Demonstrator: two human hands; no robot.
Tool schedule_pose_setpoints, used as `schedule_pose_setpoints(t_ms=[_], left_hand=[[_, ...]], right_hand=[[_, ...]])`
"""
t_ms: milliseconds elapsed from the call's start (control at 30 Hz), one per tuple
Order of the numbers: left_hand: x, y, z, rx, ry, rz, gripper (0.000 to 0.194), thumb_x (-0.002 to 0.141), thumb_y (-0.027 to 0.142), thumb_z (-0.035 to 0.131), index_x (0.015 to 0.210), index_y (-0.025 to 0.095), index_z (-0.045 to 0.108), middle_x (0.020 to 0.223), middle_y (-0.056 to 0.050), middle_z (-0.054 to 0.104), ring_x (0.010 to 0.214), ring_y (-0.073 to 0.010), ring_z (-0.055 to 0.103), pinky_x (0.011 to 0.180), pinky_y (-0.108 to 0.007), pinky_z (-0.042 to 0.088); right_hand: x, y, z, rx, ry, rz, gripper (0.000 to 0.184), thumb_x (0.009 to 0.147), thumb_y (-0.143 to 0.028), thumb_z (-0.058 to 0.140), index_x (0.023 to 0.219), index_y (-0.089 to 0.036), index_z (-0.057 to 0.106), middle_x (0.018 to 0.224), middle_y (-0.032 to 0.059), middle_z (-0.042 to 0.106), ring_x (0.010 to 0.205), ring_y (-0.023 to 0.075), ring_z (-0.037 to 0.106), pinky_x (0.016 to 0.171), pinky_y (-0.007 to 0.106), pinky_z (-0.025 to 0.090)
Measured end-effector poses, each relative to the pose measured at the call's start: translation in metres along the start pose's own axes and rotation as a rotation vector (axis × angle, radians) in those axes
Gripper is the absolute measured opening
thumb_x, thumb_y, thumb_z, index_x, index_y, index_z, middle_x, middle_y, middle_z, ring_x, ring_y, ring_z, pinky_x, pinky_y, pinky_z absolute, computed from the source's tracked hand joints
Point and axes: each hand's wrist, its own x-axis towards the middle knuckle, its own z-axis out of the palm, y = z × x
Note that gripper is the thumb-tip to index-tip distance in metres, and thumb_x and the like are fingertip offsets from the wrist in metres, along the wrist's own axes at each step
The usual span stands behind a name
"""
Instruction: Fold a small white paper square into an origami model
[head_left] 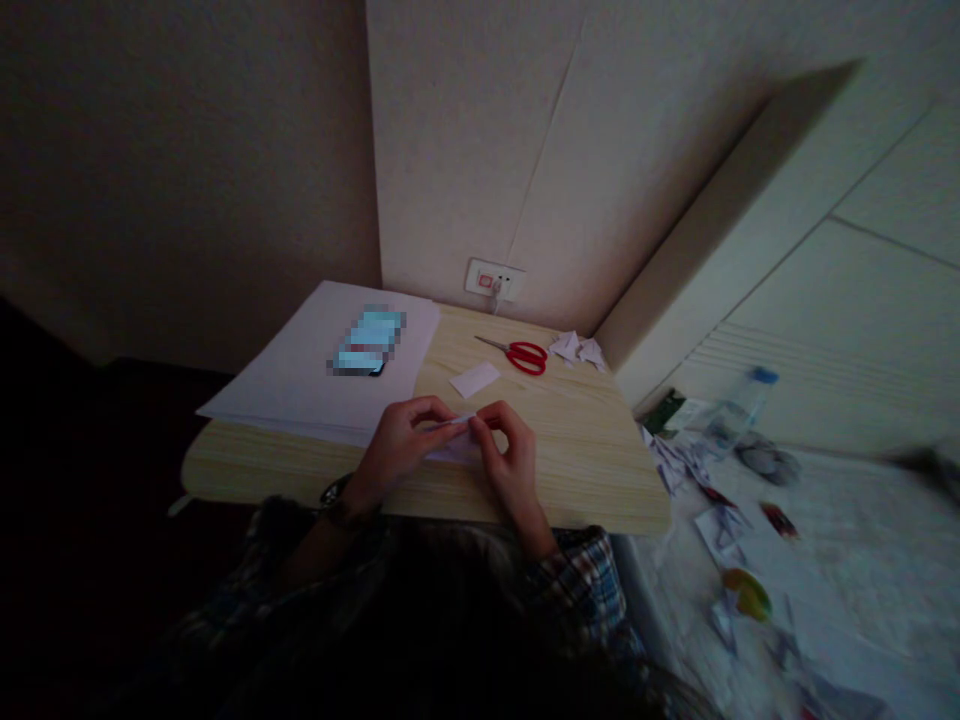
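Observation:
Between my two hands is a small piece of white paper, partly hidden by my fingers. My left hand pinches its left part, thumb and index finger pressed together near its top edge. On the other side, my right hand pinches the same paper close to the left fingertips. Just beyond them lies a small flat paper rectangle on the wooden table. Red-handled scissors rest farther back, blades pointing left.
Large white sheets cover the table's left side, with a lit phone on top. Folded paper pieces sit at the back right corner. A wall socket is behind. Right of the table, a bed holds papers and a plastic bottle.

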Motion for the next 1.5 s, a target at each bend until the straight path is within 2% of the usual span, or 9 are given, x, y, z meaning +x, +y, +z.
schedule_pose_setpoints(t_ms=[133,367,600,800,1067,1300,1500], left_hand=[[0.0,0.001,0.002,-0.01,-0.027,0.001,0.018,0.065,0.03,0.074,0.064,0.015,0.064,0.064,0.001,0.065,0.067,-0.0149,0.061,0.066,-0.023,0.047],[0.001,0.0,0.0,0.015,-0.058,0.04,0.016,0.071,0.032,0.07,0.067,0.016,0.066,0.068,-0.001,0.067,0.069,-0.0163,0.062,0.068,-0.025,0.049],[0.0,0.003,-0.001,0.097,0.024,0.045,0.019,0.067,0.034,0.071,0.061,0.017,0.065,0.063,0.0,0.065,0.066,-0.0162,0.06,0.065,-0.025,0.047],[0.001,0.003,0.002,0.025,-0.095,-0.034,0.022,0.067,0.037,0.069,0.062,0.017,0.062,0.06,0.001,0.061,0.06,-0.0139,0.056,0.057,-0.023,0.046],[0.004,-0.007,0.002,0.071,-0.141,0.005,0.018,0.064,0.03,0.072,0.068,0.016,0.062,0.065,0.002,0.061,0.066,-0.0145,0.057,0.062,-0.023,0.045],[0.0,0.006,0.003,0.016,-0.036,-0.048,0.028,0.065,0.04,0.072,0.059,0.016,0.059,0.058,0.003,0.055,0.059,-0.0128,0.053,0.055,-0.022,0.045],[-0.002,0.004,0.0,-0.028,0.046,-0.042,0.026,0.068,0.039,0.07,0.062,0.015,0.061,0.061,0.002,0.055,0.062,-0.0129,0.053,0.058,-0.022,0.044]], right_hand=[[0.001,0.0,0.0,0.033,-0.021,0.012,0.013,0.086,-0.026,0.055,0.075,-0.02,0.056,0.07,-0.0017,0.057,0.068,0.014,0.055,0.064,0.026,0.043],[0.0,-0.001,-0.001,-0.007,0.007,0.005,0.019,0.087,-0.026,0.053,0.068,-0.021,0.054,0.064,-0.0026,0.053,0.064,0.0139,0.05,0.061,0.027,0.04],[-0.001,-0.002,0.0,-0.033,0.009,-0.005,0.022,0.087,-0.026,0.054,0.065,-0.021,0.051,0.063,-0.003,0.051,0.062,0.0132,0.048,0.06,0.026,0.038],[-0.001,-0.001,0.0,-0.01,0.023,0.028,0.023,0.087,-0.026,0.053,0.065,-0.022,0.046,0.059,-0.005,0.047,0.057,0.0116,0.044,0.055,0.024,0.035],[-0.001,0.001,0.0,-0.004,0.015,0.036,0.02,0.087,-0.027,0.053,0.068,-0.021,0.05,0.06,-0.0046,0.05,0.057,0.0115,0.045,0.054,0.024,0.035],[0.0,0.001,0.002,0.046,-0.016,0.06,0.018,0.086,-0.03,0.055,0.071,-0.021,0.054,0.062,-0.0039,0.054,0.059,0.012,0.05,0.057,0.024,0.04],[0.001,0.001,0.002,0.016,-0.07,0.045,0.023,0.088,-0.033,0.053,0.069,-0.02,0.054,0.061,-0.0037,0.052,0.058,0.012,0.049,0.057,0.024,0.038]])
